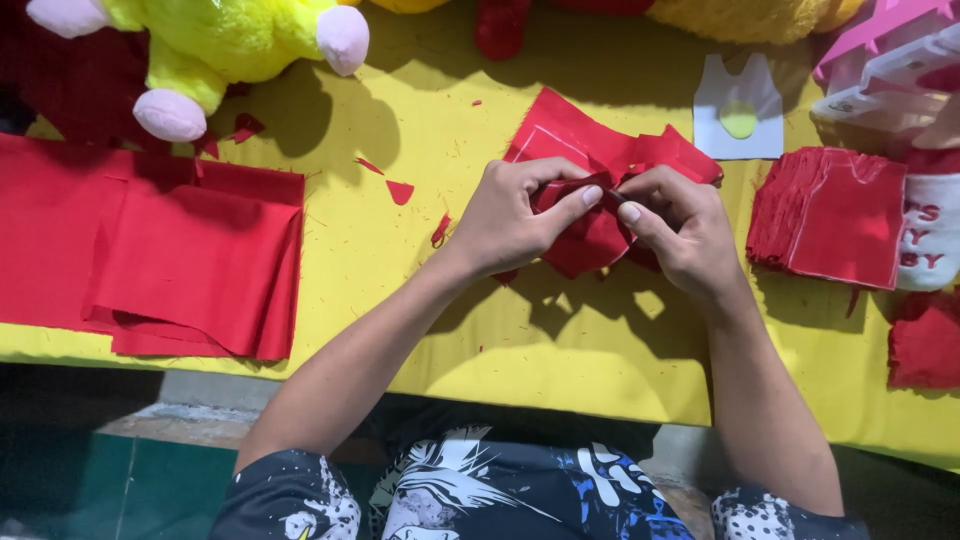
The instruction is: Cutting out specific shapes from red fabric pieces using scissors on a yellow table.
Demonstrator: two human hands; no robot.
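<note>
My left hand (515, 215) and my right hand (680, 230) meet over the yellow table (560, 350). Both pinch a crumpled piece of red fabric (590, 240) between thumbs and fingers. The piece bunches up between the hands and hangs down a little toward me. Just behind the hands lie more cut red fabric pieces (570, 135) with pale chalk lines. Small red scraps (400, 190) dot the cloth to the left of my left hand.
Folded red cloth (190, 260) lies at the left. A stack of cut red pieces (830, 215) sits at the right, a white paper pattern (738, 110) behind it. A yellow plush toy (220, 45) stands at the back left, pink and white items (890, 75) at the back right.
</note>
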